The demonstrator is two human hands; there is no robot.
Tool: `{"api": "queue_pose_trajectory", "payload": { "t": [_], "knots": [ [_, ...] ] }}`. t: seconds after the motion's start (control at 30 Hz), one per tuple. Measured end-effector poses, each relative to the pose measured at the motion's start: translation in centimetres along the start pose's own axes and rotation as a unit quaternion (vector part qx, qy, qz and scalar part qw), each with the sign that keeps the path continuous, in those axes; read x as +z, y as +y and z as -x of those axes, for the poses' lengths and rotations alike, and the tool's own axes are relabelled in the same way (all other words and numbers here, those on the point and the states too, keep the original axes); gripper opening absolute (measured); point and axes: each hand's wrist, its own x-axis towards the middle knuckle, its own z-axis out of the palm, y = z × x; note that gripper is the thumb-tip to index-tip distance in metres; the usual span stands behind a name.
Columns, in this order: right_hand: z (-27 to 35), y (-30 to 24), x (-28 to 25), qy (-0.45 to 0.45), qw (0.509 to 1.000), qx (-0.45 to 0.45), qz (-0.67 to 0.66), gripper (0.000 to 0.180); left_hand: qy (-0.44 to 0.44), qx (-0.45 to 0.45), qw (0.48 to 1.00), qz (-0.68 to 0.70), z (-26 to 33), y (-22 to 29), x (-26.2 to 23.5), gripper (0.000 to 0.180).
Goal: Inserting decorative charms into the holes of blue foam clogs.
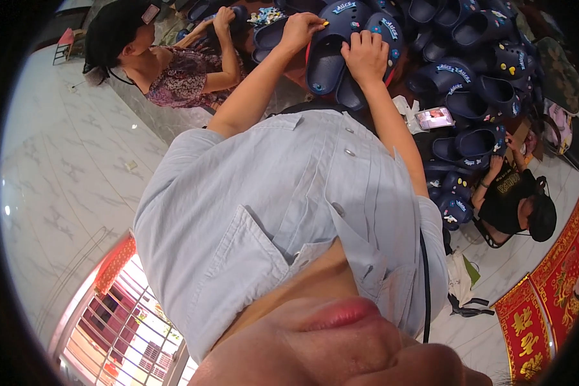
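In front of me, at the top of the head view, lies a navy clog (325, 64) with holes and light-blue charms on its upper. My left hand (300, 32) reaches its upper from the left, fingertips pinched on a small yellow charm (326, 24). Fingers bent, my right hand (367, 56) grips the matching navy clog (386, 31) beside it. Part of that clog is covered by the hand. A heap of small white, blue and yellow charms (267, 17) sits to the left of the clogs.
Many decorated navy clogs (460, 77) are piled to the right. A phone-like pink-screened object (434, 118) lies near my right forearm. One person in a patterned top (190, 77) works at the left; another in black (505, 199) handles clogs at the right.
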Motion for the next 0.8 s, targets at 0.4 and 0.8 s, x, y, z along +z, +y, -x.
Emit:
{"api": "queue_pose_trajectory", "payload": {
  "t": [0.4,0.8],
  "knots": [
    [-0.2,-0.2,-0.1,-0.006,1.000,0.004,0.005,0.025,-0.040,0.135,0.970,-0.197,2.2,0.1,-1.1,0.034],
    [-0.4,-0.2,-0.3,-0.015,1.000,0.000,-0.013,0.026,-0.099,0.196,0.953,-0.207,0.8,1.6,-2.2,0.053]
  ]
}}
